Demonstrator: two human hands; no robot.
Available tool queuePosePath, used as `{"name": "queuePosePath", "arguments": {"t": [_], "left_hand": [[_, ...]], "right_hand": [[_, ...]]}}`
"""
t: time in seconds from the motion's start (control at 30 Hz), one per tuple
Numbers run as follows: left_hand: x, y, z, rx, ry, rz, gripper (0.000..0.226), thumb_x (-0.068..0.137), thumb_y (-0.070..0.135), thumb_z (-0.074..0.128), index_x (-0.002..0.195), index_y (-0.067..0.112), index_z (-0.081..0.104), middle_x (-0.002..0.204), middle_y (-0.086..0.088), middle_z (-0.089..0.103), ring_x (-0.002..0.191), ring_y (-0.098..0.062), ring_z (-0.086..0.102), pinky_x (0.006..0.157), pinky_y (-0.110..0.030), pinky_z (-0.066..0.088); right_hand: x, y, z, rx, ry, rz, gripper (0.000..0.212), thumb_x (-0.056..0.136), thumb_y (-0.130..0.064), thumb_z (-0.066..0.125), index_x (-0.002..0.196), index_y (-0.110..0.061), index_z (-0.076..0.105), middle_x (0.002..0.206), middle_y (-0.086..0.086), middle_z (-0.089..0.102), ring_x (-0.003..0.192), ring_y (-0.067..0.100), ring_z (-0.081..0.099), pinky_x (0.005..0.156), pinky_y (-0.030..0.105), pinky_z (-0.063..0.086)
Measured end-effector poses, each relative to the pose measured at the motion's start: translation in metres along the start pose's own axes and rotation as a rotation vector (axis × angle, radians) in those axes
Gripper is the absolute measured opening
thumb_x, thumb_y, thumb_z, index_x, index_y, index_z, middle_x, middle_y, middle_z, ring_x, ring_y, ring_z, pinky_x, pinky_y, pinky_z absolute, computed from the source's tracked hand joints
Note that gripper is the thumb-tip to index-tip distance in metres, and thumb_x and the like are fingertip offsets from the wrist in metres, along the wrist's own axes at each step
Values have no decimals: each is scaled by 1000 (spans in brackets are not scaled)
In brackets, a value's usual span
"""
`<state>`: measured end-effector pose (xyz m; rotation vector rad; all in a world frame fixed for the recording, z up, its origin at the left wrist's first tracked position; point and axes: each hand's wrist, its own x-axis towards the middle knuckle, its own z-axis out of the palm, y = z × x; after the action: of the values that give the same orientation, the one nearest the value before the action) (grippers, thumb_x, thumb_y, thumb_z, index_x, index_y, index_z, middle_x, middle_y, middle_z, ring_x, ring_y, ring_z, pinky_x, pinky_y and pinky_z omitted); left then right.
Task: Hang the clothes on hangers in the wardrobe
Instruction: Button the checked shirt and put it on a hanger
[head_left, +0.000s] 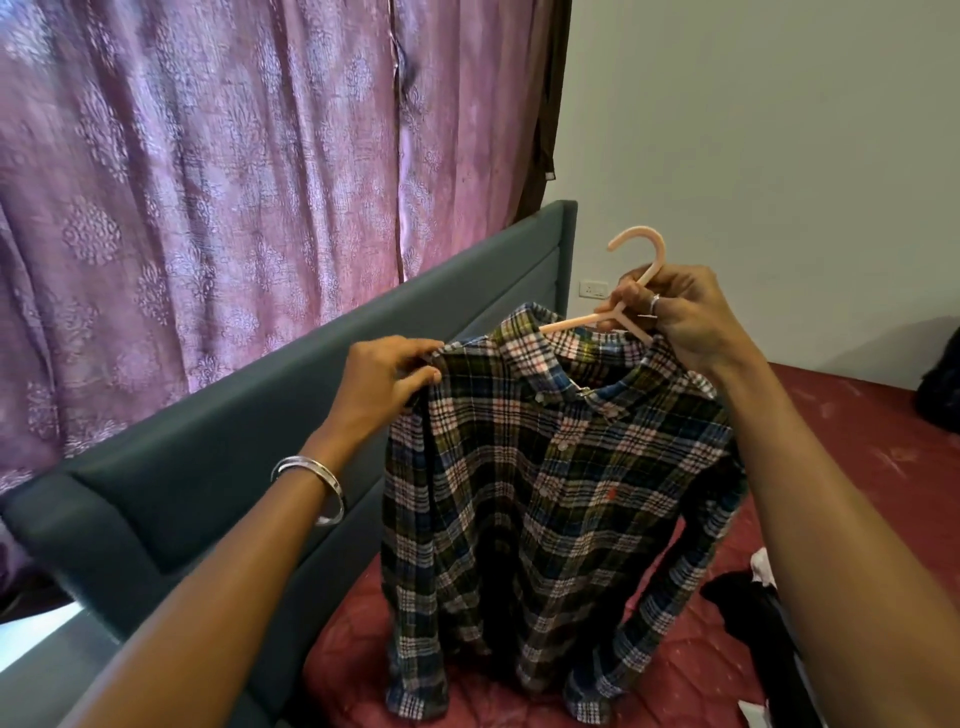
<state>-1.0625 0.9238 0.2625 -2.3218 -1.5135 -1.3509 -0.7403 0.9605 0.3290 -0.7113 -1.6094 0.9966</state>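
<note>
A plaid shirt (545, 493) in green, blue and pink hangs in the air over the bed. A peach plastic hanger (641, 260) sits inside its collar, its hook sticking up. My right hand (680, 317) grips the hanger just below the hook, at the neck. My left hand (384, 379) pinches the shirt's left shoulder between thumb and fingers. The hanger's left arm shows bare above the collar; its right arm is hidden under my hand and the cloth. No wardrobe is in view.
A dark teal padded headboard (249, 415) runs along the left under purple patterned curtains (208, 182). The bed has a maroon cover (857, 441). Dark clothes (748, 608) lie at lower right, another dark heap (940, 384) at the far right. A wall socket (593, 287) sits behind.
</note>
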Motion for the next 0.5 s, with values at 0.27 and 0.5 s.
{"name": "queuePosePath", "arguments": {"t": [0.27,0.5], "left_hand": [[3,14,-2,-163,-15,-116,19,82,-4,65,94,5,75,87,-5,74,78,-5,67,76,-22,55],[-12,1,-36,-76,-92,-2,42,80,-15,60,106,17,72,88,45,59,87,17,60,80,-4,45]], "right_hand": [[-5,-25,13,-283,-255,68,18,91,-2,58,97,14,63,91,22,71,88,30,71,80,35,58],[-3,-35,18,-176,-142,35,12,92,-3,57,93,8,63,84,18,73,82,36,71,66,36,59]]}}
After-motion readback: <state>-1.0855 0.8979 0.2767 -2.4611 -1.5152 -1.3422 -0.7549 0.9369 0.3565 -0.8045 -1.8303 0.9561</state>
